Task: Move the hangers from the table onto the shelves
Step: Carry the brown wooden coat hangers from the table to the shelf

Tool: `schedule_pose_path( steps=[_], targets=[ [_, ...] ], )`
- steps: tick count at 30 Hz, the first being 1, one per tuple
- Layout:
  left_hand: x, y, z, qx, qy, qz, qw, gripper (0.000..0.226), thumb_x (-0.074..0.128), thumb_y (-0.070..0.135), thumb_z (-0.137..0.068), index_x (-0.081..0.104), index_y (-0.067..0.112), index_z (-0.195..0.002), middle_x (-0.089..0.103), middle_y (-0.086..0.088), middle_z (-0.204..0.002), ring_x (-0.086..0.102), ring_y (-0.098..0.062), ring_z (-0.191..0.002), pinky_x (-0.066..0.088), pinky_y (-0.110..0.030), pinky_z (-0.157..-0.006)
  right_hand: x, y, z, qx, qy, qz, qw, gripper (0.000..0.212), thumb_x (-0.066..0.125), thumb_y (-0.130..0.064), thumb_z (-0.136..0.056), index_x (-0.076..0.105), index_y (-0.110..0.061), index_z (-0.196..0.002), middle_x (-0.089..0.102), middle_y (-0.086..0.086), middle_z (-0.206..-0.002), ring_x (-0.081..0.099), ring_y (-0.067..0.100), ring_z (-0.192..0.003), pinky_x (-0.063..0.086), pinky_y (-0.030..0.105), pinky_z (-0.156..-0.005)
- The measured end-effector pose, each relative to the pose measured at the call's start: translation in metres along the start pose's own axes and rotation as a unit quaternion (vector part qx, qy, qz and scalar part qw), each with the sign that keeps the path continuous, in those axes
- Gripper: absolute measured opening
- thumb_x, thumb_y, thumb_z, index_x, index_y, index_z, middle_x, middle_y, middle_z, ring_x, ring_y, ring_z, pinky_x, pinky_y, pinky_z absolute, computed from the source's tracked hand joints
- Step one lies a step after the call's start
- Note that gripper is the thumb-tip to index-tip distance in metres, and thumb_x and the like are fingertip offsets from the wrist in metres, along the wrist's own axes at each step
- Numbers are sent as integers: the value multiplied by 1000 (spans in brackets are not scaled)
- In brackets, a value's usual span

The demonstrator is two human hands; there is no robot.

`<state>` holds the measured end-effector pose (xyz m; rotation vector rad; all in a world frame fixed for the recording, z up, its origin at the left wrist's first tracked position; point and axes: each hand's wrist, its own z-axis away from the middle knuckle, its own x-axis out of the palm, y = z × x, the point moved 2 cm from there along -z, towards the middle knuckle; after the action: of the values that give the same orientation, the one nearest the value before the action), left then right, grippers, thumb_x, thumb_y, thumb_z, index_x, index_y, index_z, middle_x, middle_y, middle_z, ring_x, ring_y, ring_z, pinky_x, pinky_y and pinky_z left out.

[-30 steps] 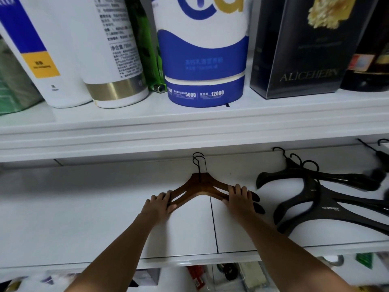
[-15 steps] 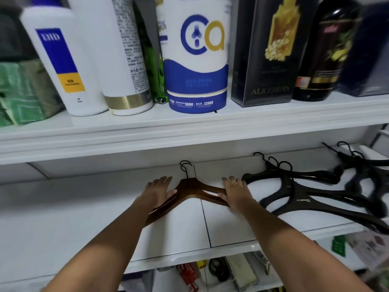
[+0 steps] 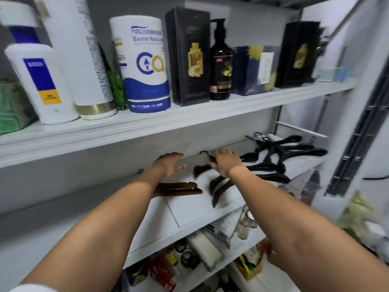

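Two brown wooden hangers [image 3: 181, 188] lie on the white lower shelf [image 3: 202, 213], partly hidden under my left forearm. My left hand [image 3: 168, 165] hovers just beyond them with relaxed fingers and holds nothing. My right hand [image 3: 225, 163] rests on the neck of the nearest dark hanger [image 3: 216, 186], whose hook pokes out past my fingers. More black hangers [image 3: 282, 148] are spread over the right end of the same shelf. The view is motion-blurred.
The upper shelf [image 3: 189, 114] holds white bottles, a blue-and-white paper roll [image 3: 147, 66], black boxes and a dark pump bottle [image 3: 221, 66]. Below the hanger shelf, small cluttered items [image 3: 202, 247] fill another shelf. A white wall and metal rail stand at the right.
Both hands have come off the brown hangers, which stay on the shelf. My right hand moved right onto the dark hangers. The view pulled back and swung right.
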<state>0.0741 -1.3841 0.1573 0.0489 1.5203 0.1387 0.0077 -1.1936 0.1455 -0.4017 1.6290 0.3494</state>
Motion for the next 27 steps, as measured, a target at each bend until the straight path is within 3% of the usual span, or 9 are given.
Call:
schedule_pose_path(
  steps=[10, 15, 20, 27],
  targets=[
    [-16, 169, -34, 182, 27, 14, 983, 60, 42, 45, -97, 27, 17, -148, 28, -7, -155, 29, -25, -141, 25, -34, -115, -46, 135, 102, 168, 35, 21, 985, 51, 42, -42, -98, 39, -13, -140, 44, 13, -141, 40, 33, -130, 31, 42, -107],
    [-19, 277, -44, 296, 44, 0, 954, 51, 45, 40, -96, 38, 14, -141, 40, -10, -148, 38, -27, -135, 29, -37, -112, -70, 216, 166, 258, 48, 44, 964, 53, 40, -42, -99, 36, -12, -143, 43, 12, -142, 41, 33, -130, 30, 41, -109],
    [-18, 392, -53, 377, 72, -38, 923, 61, 37, 46, -98, 24, 16, -149, 20, -5, -158, 18, -22, -146, 12, -39, -120, -92, 294, 236, 343, 75, 68, 934, 51, 40, -39, -99, 37, -12, -143, 42, 11, -143, 36, 31, -133, 27, 40, -111],
    [-6, 555, -27, 486, 77, -28, 870, 61, 36, 43, -99, 17, 18, -151, 15, -4, -159, 15, -21, -146, 9, -38, -120, -103, 391, 344, 456, 75, 87, 882, 53, 37, -40, -100, 31, -14, -146, 36, 11, -147, 35, 32, -134, 25, 41, -112]
  ],
)
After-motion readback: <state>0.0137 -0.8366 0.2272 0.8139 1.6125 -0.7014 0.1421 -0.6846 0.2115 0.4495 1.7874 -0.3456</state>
